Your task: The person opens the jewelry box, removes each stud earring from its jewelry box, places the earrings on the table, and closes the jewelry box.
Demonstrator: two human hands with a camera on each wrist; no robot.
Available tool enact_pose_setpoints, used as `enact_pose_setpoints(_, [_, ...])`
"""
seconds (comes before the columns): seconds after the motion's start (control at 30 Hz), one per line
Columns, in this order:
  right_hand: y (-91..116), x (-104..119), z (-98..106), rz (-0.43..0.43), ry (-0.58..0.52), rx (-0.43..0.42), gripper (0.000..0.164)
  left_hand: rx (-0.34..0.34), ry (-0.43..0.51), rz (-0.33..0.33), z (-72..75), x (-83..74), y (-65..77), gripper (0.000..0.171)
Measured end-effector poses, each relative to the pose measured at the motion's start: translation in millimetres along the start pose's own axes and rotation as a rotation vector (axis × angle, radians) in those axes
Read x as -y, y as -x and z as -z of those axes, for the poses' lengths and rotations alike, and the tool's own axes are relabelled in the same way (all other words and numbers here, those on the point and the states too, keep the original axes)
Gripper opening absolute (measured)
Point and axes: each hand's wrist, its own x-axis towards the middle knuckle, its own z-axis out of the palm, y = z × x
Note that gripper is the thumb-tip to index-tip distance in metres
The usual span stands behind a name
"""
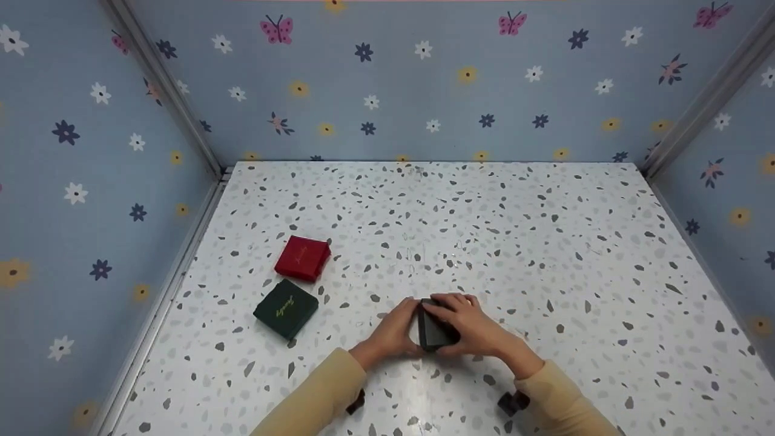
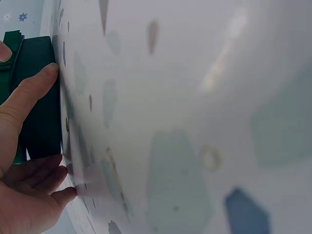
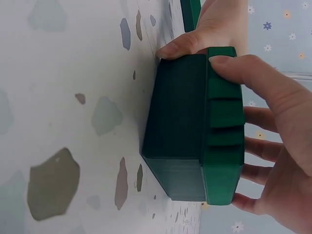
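Both hands hold a dark green small gift box (image 1: 436, 334) low over the speckled table, near the front middle. My left hand (image 1: 396, 332) grips its left side; in the left wrist view the thumb lies along the box's dark lower part (image 2: 41, 112), fingers at the far edge. Around the brighter green, ribbed upper part (image 3: 225, 131) curls my right hand (image 1: 475, 327), its thumb on one end and its fingers along the top. The box looks closed in the right wrist view, its lower face right at the tabletop.
To the left lie a red box (image 1: 303, 258) and another dark green box (image 1: 286, 310) with gold script on top, close together. Blue flowered panels (image 1: 399, 79) wall the white speckled table (image 1: 484, 224) at the back and both sides.
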Motion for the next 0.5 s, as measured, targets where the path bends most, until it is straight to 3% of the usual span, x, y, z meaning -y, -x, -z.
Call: enact_pose_setpoints(0.5, [-1.4,-0.3,-6.6,-0.022,0.046,0.015,0.083,0.014,-0.033,0.016,-0.7,0.2,-0.4,0.091])
